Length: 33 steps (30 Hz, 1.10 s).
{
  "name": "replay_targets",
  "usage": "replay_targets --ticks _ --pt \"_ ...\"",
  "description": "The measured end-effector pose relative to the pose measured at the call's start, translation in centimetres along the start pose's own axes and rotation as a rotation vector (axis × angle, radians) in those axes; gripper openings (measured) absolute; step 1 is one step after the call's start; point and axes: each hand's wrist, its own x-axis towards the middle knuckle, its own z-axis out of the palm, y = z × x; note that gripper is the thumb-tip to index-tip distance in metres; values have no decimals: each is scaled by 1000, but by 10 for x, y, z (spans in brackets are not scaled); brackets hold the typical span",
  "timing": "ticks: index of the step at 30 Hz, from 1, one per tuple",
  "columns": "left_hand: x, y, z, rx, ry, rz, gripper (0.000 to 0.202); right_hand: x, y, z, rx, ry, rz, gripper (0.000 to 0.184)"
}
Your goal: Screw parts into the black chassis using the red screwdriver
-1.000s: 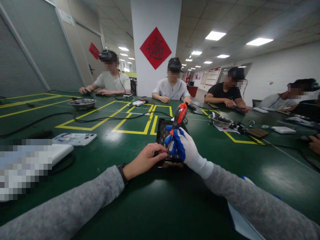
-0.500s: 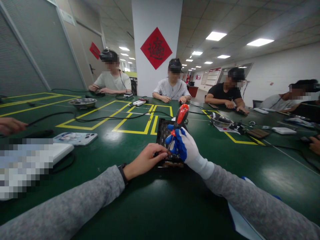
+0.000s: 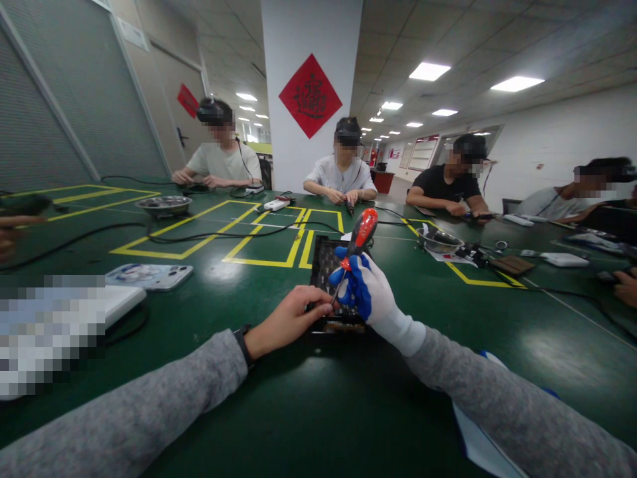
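My right hand (image 3: pixel 372 292), in a white glove with blue coated fingers, is closed round a screwdriver (image 3: pixel 365 229) with a red and black handle. The screwdriver leans, its thin shaft pointing down and left into an open black casing (image 3: pixel 325 255). This casing lies on the table in front of me, with a textured inside and small parts at its near end. My bare left hand (image 3: pixel 292 315) is closed at the casing's left near side, its fingertips beside the screwdriver's tip. What lies under those fingertips, and the tip itself, is mostly hidden.
On the green table (image 3: pixel 239 411), a phone (image 3: pixel 149 276) and a white device (image 3: pixel 119 302) lie at left. Metal bowls stand farther back, one at left (image 3: pixel 164 206), one at right (image 3: pixel 438 239). Black cables cross the table. Several co-workers sit around it.
The screwdriver's handle has tilted very slightly to the right; both my hands stay in place. Across the table, a co-worker's hands have come together around a dark tool.
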Motion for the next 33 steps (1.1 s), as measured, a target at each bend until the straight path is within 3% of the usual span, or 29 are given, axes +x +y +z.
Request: replay_targets --ticks 5,11,15,19,22,25,33 --pt "1 2 0 -28 18 -52 20 -2 -1 1 -22 -6 -18 38" --pt "0 1 0 -35 17 -23 23 -2 -3 3 -36 -6 -31 38" --pt "1 -2 0 -41 161 -77 27 -2 -3 0 -67 123 -135 36" --pt "5 -17 1 -41 300 -219 22 4 0 -8 -64 322 -284 35" --pt "6 -26 2 -83 262 -339 23 8 5 -14 -141 455 -282 34" --pt "5 -29 4 -124 209 -346 22 9 7 -16 -251 511 -232 32" --pt "5 -28 4 -91 190 -311 20 8 5 -12 -274 465 -157 29"
